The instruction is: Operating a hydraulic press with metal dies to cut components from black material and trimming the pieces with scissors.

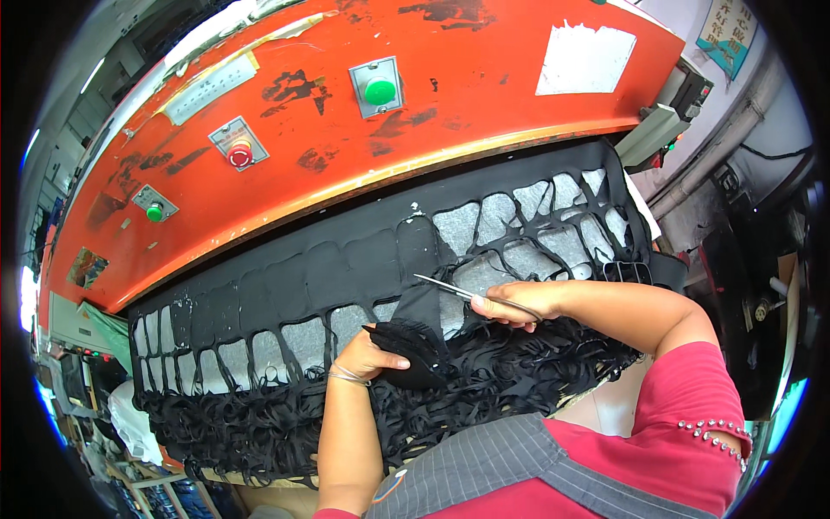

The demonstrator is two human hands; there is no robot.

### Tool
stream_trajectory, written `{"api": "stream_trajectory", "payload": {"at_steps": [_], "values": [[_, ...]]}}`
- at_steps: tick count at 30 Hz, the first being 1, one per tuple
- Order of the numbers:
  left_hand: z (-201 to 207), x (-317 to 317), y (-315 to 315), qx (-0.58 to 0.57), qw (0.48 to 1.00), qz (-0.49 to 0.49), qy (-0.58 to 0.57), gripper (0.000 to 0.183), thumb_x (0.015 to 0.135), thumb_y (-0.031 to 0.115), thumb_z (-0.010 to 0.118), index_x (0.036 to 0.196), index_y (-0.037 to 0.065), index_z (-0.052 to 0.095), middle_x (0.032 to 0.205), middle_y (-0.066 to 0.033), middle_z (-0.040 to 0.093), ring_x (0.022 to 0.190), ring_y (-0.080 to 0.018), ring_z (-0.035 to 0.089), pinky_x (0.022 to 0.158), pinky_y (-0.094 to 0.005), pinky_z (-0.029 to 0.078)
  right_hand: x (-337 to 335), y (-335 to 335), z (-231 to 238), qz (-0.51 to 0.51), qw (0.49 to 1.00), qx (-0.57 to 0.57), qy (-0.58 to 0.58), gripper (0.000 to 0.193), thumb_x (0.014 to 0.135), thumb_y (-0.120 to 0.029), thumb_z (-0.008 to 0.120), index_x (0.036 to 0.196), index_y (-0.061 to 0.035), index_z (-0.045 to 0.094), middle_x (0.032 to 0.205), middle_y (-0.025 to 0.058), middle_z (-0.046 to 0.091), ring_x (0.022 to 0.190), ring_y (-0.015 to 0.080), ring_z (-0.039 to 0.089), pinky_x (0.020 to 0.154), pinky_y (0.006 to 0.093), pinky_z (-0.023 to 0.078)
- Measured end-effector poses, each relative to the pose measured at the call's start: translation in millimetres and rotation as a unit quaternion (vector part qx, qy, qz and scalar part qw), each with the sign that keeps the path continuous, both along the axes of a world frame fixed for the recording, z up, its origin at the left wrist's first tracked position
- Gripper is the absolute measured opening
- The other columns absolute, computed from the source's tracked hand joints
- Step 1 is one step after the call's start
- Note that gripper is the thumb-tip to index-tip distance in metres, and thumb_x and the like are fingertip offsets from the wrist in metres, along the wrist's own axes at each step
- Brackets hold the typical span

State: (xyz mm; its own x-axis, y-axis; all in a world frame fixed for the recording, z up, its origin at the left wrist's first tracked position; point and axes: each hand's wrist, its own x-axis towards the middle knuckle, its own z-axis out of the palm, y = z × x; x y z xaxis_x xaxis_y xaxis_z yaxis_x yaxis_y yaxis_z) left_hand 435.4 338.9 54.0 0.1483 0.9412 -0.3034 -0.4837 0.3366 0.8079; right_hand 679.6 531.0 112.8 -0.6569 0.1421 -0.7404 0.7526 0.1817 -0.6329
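Observation:
My left hand (pixel 360 355) is closed on a stack of dark, rounded cut pieces (pixel 413 353), its thumb lying over them. In my right hand (pixel 522 303) is a pair of scissors (pixel 448 286), fingers wrapped round the handles and blades pointing left, just above the pieces. Both hands are over a layered black sheet material (pixel 285 272) with rows of panel-shaped openings. Grey-white backing (pixel 304 345) shows through the openings. Along the sheet's near edge hangs a thick tangle of black offcut strips (pixel 303 432).
An orange-red machine front (pixel 484 73) spans the far side, its lower edge just behind the sheet. It carries a large green button (pixel 379 91), a red emergency-stop knob (pixel 239 154) and a smaller green button (pixel 155 212). A white bag (pixel 134 419) stands at the left.

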Motion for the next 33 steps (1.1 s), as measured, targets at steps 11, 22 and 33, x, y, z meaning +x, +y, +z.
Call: {"api": "stream_trajectory", "payload": {"at_steps": [11, 22, 33], "values": [[10, 3, -6, 0.015, 0.993, -0.081, 0.080, 0.044, 0.061, -0.008, 0.080, 0.103, -0.002, 0.068, 0.100, -0.0054, 0.070, 0.092, -0.0145, 0.064, 0.089, -0.0304, 0.048, 9, 7, 14, 0.054, 0.998, 0.012, 0.026, 0.078, 0.084, -0.079, 0.029, 0.083, -0.0026, 0.047, 0.061, 0.0026, 0.041, 0.049, 0.0129, 0.046, 0.044, 0.0286, 0.043], [60, 19, -40, 0.091, 0.968, -0.093, 0.213, 0.041, 0.064, 0.001, 0.083, 0.102, 0.000, 0.069, 0.097, -0.0051, 0.067, 0.092, -0.0156, 0.058, 0.088, -0.0287, 0.042, 35, 10, 28, 0.248, 0.965, 0.051, 0.073, 0.086, 0.089, -0.075, 0.019, 0.111, 0.0021, 0.050, 0.095, 0.0161, 0.056, 0.082, 0.0245, 0.058, 0.079, 0.0375, 0.046], [96, 48, -86, 0.088, 0.992, 0.000, 0.094, 0.048, 0.056, -0.008, 0.079, 0.102, -0.007, 0.067, 0.101, -0.0111, 0.070, 0.094, -0.0198, 0.065, 0.089, -0.0324, 0.049, 28, -41, 63, 0.264, 0.944, 0.082, 0.178, 0.073, 0.094, -0.066, 0.029, 0.116, 0.0024, 0.045, 0.098, 0.0246, 0.056, 0.094, 0.0384, 0.058, 0.082, 0.0440, 0.044]]}}
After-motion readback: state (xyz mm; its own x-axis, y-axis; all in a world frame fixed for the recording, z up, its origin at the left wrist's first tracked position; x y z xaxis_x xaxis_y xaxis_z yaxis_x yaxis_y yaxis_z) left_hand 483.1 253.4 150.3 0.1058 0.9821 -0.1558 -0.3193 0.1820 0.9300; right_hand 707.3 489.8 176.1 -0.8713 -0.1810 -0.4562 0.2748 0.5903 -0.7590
